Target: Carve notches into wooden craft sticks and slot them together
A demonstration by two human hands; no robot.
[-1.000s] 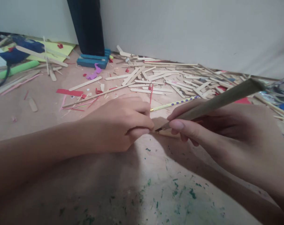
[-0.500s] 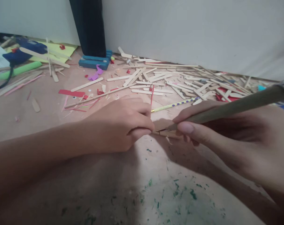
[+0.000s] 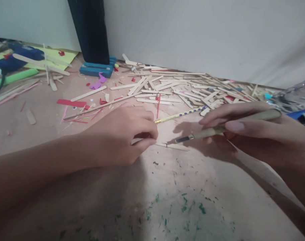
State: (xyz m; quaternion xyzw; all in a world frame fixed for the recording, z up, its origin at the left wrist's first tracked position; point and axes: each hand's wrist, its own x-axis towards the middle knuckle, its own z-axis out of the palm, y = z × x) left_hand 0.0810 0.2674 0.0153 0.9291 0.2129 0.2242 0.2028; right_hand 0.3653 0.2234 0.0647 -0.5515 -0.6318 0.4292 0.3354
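Note:
My left hand lies on the table with thumb and fingers pinched round the end of a thin wooden stick. The stick lies flat, pointing right, and carries a short dark mark or cut. In my right hand is a craft knife with an olive handle, held between thumb and fingers. Its dark blade points left, close to the stick's right part; whether it touches I cannot tell. Just beyond my left fingers lies a pale yellow pencil with dark spots.
Many loose craft sticks are heaped along the white wall. A dark upright post stands in a blue base. At the far left lie a blue glue gun and a green roll. Green flecks mark the near tabletop.
My right hand has drawn back from the stick and lowered the craft knife to a flatter angle, baring the blade and the stick's right end. My left hand keeps its pinch.

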